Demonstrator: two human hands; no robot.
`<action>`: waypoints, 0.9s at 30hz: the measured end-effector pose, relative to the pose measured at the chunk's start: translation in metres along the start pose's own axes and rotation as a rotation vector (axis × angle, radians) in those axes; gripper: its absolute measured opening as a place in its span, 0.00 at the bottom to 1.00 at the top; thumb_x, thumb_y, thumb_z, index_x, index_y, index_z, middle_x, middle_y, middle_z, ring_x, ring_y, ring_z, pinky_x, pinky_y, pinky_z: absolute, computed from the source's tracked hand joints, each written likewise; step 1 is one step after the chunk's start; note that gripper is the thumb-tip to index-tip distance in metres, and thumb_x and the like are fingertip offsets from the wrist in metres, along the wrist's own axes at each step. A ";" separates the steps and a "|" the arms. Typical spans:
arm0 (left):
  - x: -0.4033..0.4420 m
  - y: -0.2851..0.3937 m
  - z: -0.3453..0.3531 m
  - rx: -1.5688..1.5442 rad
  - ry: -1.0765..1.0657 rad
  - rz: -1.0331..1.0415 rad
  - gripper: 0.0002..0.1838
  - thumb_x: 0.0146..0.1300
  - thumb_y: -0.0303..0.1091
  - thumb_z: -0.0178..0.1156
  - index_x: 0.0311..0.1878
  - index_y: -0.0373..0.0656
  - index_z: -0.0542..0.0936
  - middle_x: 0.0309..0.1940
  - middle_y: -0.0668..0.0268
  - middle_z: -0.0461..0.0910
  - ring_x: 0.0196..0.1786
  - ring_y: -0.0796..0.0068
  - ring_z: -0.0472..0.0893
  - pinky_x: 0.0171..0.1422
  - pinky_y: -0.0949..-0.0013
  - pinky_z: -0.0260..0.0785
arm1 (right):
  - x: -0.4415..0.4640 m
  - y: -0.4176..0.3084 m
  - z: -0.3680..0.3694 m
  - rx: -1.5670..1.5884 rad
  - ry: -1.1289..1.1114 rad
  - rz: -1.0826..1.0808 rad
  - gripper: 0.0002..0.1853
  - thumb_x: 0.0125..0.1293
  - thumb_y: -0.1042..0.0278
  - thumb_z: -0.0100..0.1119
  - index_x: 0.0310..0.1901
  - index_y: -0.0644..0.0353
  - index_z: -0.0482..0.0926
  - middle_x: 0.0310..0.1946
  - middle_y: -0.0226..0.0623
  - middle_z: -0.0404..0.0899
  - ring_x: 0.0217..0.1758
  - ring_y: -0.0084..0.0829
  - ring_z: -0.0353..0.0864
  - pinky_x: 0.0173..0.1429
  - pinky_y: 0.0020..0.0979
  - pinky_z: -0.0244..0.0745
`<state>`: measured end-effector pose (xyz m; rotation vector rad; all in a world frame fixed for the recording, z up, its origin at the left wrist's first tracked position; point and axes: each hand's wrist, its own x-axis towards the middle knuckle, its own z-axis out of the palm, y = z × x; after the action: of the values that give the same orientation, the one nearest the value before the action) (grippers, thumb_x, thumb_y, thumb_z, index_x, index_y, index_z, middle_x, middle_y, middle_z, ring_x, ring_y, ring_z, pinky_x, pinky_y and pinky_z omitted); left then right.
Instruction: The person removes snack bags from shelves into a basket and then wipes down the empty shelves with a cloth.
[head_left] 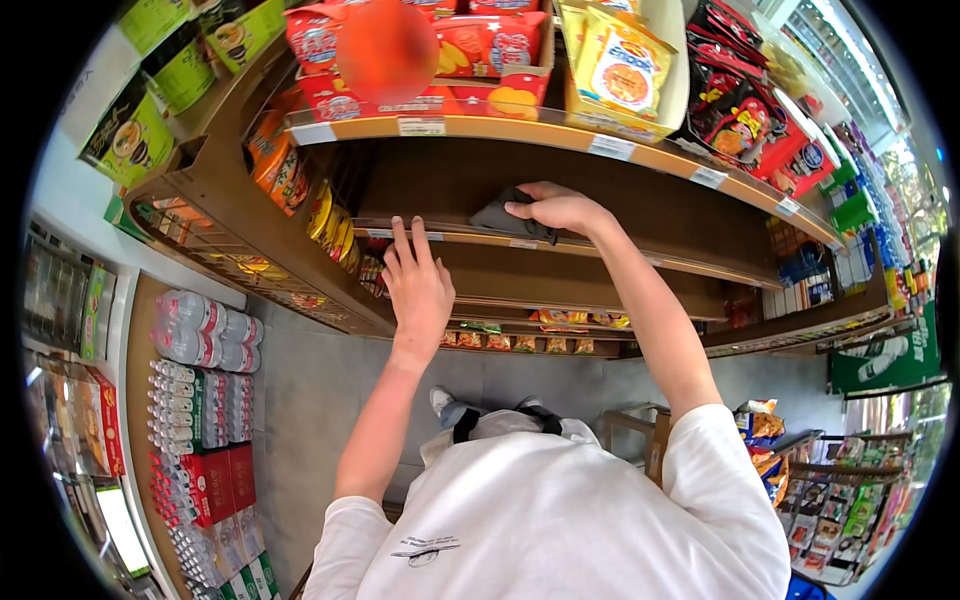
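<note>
White shirt (590,500) cut off below; right fingers (519,210) grip a part-hidden grey cloth (492,216); left fingers (401,241) spread, shelf (475,238) contact unclear.

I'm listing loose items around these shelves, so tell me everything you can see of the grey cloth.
The dark grey cloth looks like soft, matte fabric, bunched and folded, with no print visible. The right hand grips it, hiding part of it. It sits at the front of a brown shelf, below the red snack packets, and a darker bit shows beneath the hand. Its full size and any dampness cannot be told.
</note>
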<state>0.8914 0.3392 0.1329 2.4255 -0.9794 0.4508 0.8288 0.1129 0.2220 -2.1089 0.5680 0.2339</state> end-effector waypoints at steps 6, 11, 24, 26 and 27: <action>0.005 0.002 0.001 -0.002 0.008 0.006 0.32 0.59 0.27 0.59 0.68 0.36 0.62 0.69 0.44 0.58 0.58 0.44 0.68 0.60 0.49 0.65 | -0.007 0.066 -0.034 -0.007 0.006 0.095 0.42 0.64 0.43 0.60 0.69 0.69 0.63 0.70 0.48 0.63 0.74 0.39 0.61 0.74 0.32 0.56; 0.011 0.008 -0.003 -0.083 0.041 -0.005 0.31 0.59 0.27 0.61 0.65 0.35 0.64 0.67 0.44 0.60 0.60 0.43 0.66 0.65 0.48 0.62 | -0.027 0.074 -0.048 0.026 0.003 0.092 0.42 0.65 0.43 0.59 0.70 0.68 0.61 0.71 0.48 0.61 0.75 0.39 0.60 0.75 0.32 0.55; -0.030 0.154 0.040 -0.068 -0.194 0.242 0.44 0.60 0.34 0.62 0.74 0.33 0.50 0.75 0.48 0.48 0.79 0.50 0.43 0.76 0.35 0.32 | -0.003 0.086 -0.033 -0.179 0.031 -0.158 0.34 0.64 0.44 0.56 0.60 0.68 0.73 0.60 0.55 0.73 0.63 0.50 0.73 0.65 0.37 0.69; -0.033 0.157 0.041 0.075 -0.157 0.229 0.46 0.59 0.33 0.62 0.74 0.31 0.47 0.75 0.47 0.48 0.78 0.47 0.45 0.75 0.34 0.34 | 0.002 0.089 -0.030 -0.160 0.023 -0.183 0.31 0.64 0.46 0.55 0.55 0.68 0.76 0.56 0.56 0.76 0.59 0.51 0.76 0.61 0.39 0.72; -0.033 0.159 0.042 0.077 -0.165 0.228 0.46 0.59 0.33 0.62 0.74 0.31 0.47 0.75 0.47 0.48 0.78 0.47 0.45 0.75 0.34 0.34 | 0.000 0.090 -0.032 -0.154 0.018 -0.180 0.31 0.64 0.46 0.55 0.55 0.68 0.76 0.56 0.56 0.76 0.59 0.51 0.76 0.61 0.39 0.72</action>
<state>0.7599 0.2351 0.1321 2.4601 -1.3407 0.3756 0.7840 0.0432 0.1738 -2.2984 0.3777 0.1611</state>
